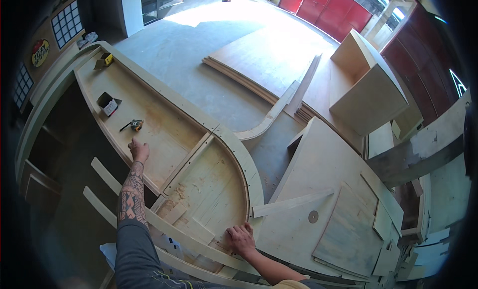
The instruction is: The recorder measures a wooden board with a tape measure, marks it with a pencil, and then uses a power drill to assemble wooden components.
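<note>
At the left of my feed, two pale wooden strips (105, 175) poke out over a dark gap. Next to them lies the long wooden frame (254, 189), the piece being worked on, running from the upper left to the right hand's side. In its far compartment sit a yellow-and-dark box (103, 61), an open dark box (108, 104) and what I take for a tape measure (136, 125).

The left hand (138, 150) is just short of that tool, over the frame's near edge. Its fingers look curled in — I can't tell whether anything is inside them.

Further right, a divider (189, 162) crosses the frame, with shavings (178, 193) scattered beyond it. The right hand (241, 238) rests at the curved end, fingers bent against the wood; whether they pinch anything, I can't tell.

As I judge it, the main build is well along: base in, divider in, curved rim formed. What looks unfinished is the surface — bare wood, shavings uncleared — and I can't make out how firmly the joints are fixed.

Past the frame stand stacked sheets (264, 60) and an open-sided wooden box (368, 94).
</note>
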Demonstrator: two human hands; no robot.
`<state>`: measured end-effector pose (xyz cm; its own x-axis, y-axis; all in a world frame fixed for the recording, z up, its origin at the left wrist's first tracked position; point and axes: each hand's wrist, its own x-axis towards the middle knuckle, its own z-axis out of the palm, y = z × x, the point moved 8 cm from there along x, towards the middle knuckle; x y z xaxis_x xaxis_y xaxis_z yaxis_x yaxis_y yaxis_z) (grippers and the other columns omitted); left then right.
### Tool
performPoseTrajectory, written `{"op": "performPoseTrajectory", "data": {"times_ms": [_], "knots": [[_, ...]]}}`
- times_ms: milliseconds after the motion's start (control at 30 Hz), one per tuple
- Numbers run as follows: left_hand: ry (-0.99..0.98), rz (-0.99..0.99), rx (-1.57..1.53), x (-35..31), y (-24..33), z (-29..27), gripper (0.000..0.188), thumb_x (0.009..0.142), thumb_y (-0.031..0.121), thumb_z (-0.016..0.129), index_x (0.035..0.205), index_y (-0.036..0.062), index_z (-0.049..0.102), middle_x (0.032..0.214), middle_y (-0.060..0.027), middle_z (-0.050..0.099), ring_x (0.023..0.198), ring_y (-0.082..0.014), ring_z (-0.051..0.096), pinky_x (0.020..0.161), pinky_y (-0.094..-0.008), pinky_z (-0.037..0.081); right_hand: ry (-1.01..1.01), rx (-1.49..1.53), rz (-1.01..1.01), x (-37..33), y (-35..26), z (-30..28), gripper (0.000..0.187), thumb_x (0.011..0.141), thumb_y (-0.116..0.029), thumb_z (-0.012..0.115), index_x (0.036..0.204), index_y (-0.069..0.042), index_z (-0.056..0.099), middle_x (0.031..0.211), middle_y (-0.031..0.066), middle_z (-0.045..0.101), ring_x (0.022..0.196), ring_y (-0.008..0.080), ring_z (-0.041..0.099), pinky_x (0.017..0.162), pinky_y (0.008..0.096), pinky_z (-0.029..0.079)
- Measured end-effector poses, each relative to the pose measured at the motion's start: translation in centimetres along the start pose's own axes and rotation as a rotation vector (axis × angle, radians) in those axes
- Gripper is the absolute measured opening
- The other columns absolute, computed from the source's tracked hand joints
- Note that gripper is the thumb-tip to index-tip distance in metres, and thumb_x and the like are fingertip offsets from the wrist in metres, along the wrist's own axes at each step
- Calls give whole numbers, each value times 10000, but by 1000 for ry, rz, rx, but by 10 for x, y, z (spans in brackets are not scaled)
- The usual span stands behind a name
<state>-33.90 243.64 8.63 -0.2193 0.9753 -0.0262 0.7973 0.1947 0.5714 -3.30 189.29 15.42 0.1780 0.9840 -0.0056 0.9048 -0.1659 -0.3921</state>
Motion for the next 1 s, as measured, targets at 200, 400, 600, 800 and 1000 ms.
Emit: {"op": "performPoseTrajectory", "data": {"times_ms": [200, 400, 600, 800, 1000], "knots": [[105, 133, 232, 98, 19, 32, 943, 943, 242, 722, 1735, 196, 213, 1657, -302, 328, 1456, -450, 435, 1221, -546, 398, -187, -74, 51, -1, 7, 10, 245, 957, -194, 667, 1200, -163, 692, 1044, 46, 658, 1120, 235, 660, 1252, 478, 290], [-88, -115, 400, 116, 28, 44, 747, 1026, 249, 676, 1694, 303, 345, 1690, -239, 250, 1390, -464, 520, 1092, -519, 540, -259, -125, 35, -2, 3, 16, 269, 977, -150, 557, 1228, -169, 649, 1045, 28, 634, 1127, 200, 646, 1287, 483, 256], [-174, 99, 448, 63, 32, 42, 483, 1015, 224, 720, 1460, 173, 540, 1615, -228, 290, 1311, -478, 585, 1029, -508, 587, -236, -76, 30, 1, 0, 10, 201, 987, -171, 562, 1172, -158, 639, 1051, 37, 650, 1135, 227, 653, 1278, 495, 256], [-370, 201, -526, -122, 90, -31, 484, 1084, 464, 658, 1257, 16, 605, 995, -121, 649, 791, -199, 730, 615, -310, 617, -164, -40, 13, 0, 0, 4, 185, 1053, -282, 580, 1127, -155, 693, 1039, 53, 710, 1146, 236, 661, 1269, 492, 254], [-723, -67, -1025, -432, 99, -111, 562, 1089, 641, 546, 1173, 86, 552, 819, -26, 612, 546, -132, 666, 449, -240, 530, -168, 136, -2, 2, 5, -3, 391, 1110, -414, 522, 1234, -143, 773, 1146, 108, 767, 1202, 274, 672, 1242, 495, 311]]}}
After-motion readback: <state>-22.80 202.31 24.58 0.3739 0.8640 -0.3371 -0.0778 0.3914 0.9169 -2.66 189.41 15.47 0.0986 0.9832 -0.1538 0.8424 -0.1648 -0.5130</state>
